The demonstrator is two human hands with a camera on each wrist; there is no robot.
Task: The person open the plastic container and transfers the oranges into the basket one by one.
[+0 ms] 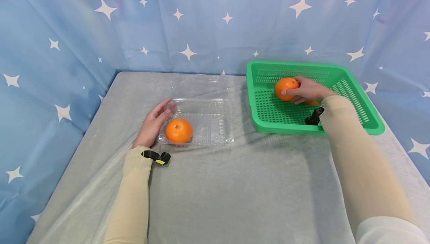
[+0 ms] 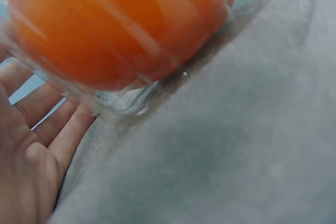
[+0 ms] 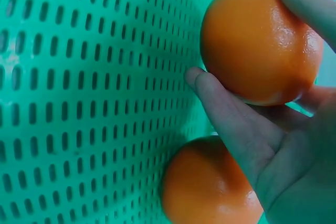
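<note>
My right hand (image 1: 312, 90) grips an orange (image 1: 284, 88) inside the green basket (image 1: 366, 104), thumb on one side and fingers round the other. A second orange (image 3: 210, 187) lies in the basket below that hand, mostly covered by it in the head view. On the left, a clear plastic clamshell box (image 1: 220, 122) lies with its lid (image 1: 199, 85) folded back. Another orange (image 1: 178, 130) sits in the box's front left corner. My left hand (image 1: 152, 124) is at the box's left side, fingers extended along its wall; the left wrist view shows the palm (image 2: 26, 171) facing it.
A grey cloth (image 1: 235, 191) covers the table. Blue curtains with white stars (image 1: 208, 20) hang behind and at both sides. The basket's slotted walls (image 3: 79, 93) stand up around the right hand.
</note>
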